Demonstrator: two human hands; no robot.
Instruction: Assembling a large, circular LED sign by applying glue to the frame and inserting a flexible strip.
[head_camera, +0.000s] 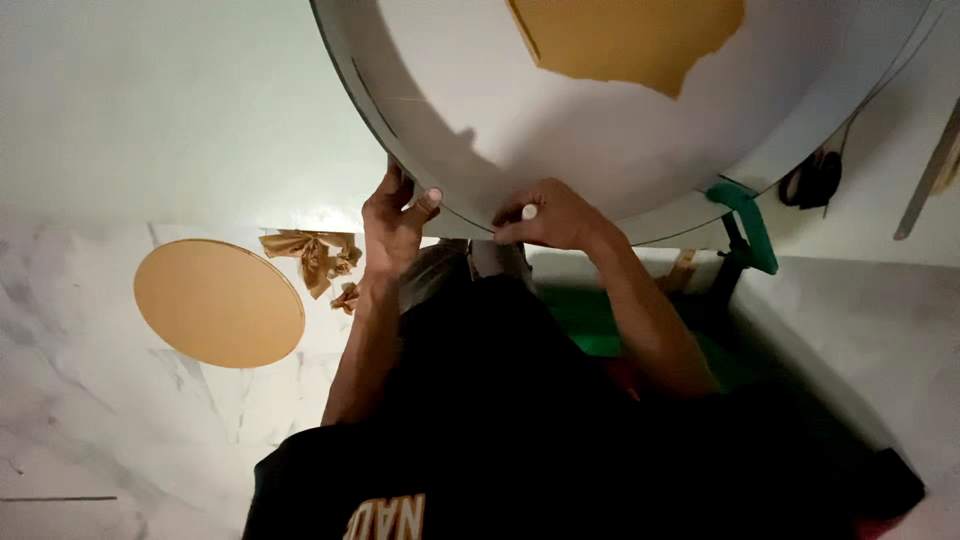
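A large round white panel (640, 130) with a dark rim fills the top of the head view. A torn patch of tan protective paper (625, 40) still sticks to it near the top. My left hand (395, 225) grips the panel's near rim, thumb up over the edge. My right hand (555, 218) is at the same rim a little to the right, fingers pinched together on the edge; whether it pinches anything between them I cannot tell.
A tan round disc (220, 302) lies on the marble floor at left, with crumpled strips of tan paper (318, 258) beside it. A green clamp (750, 220) holds the panel's right rim. A dark object (815, 180) rests against the wall.
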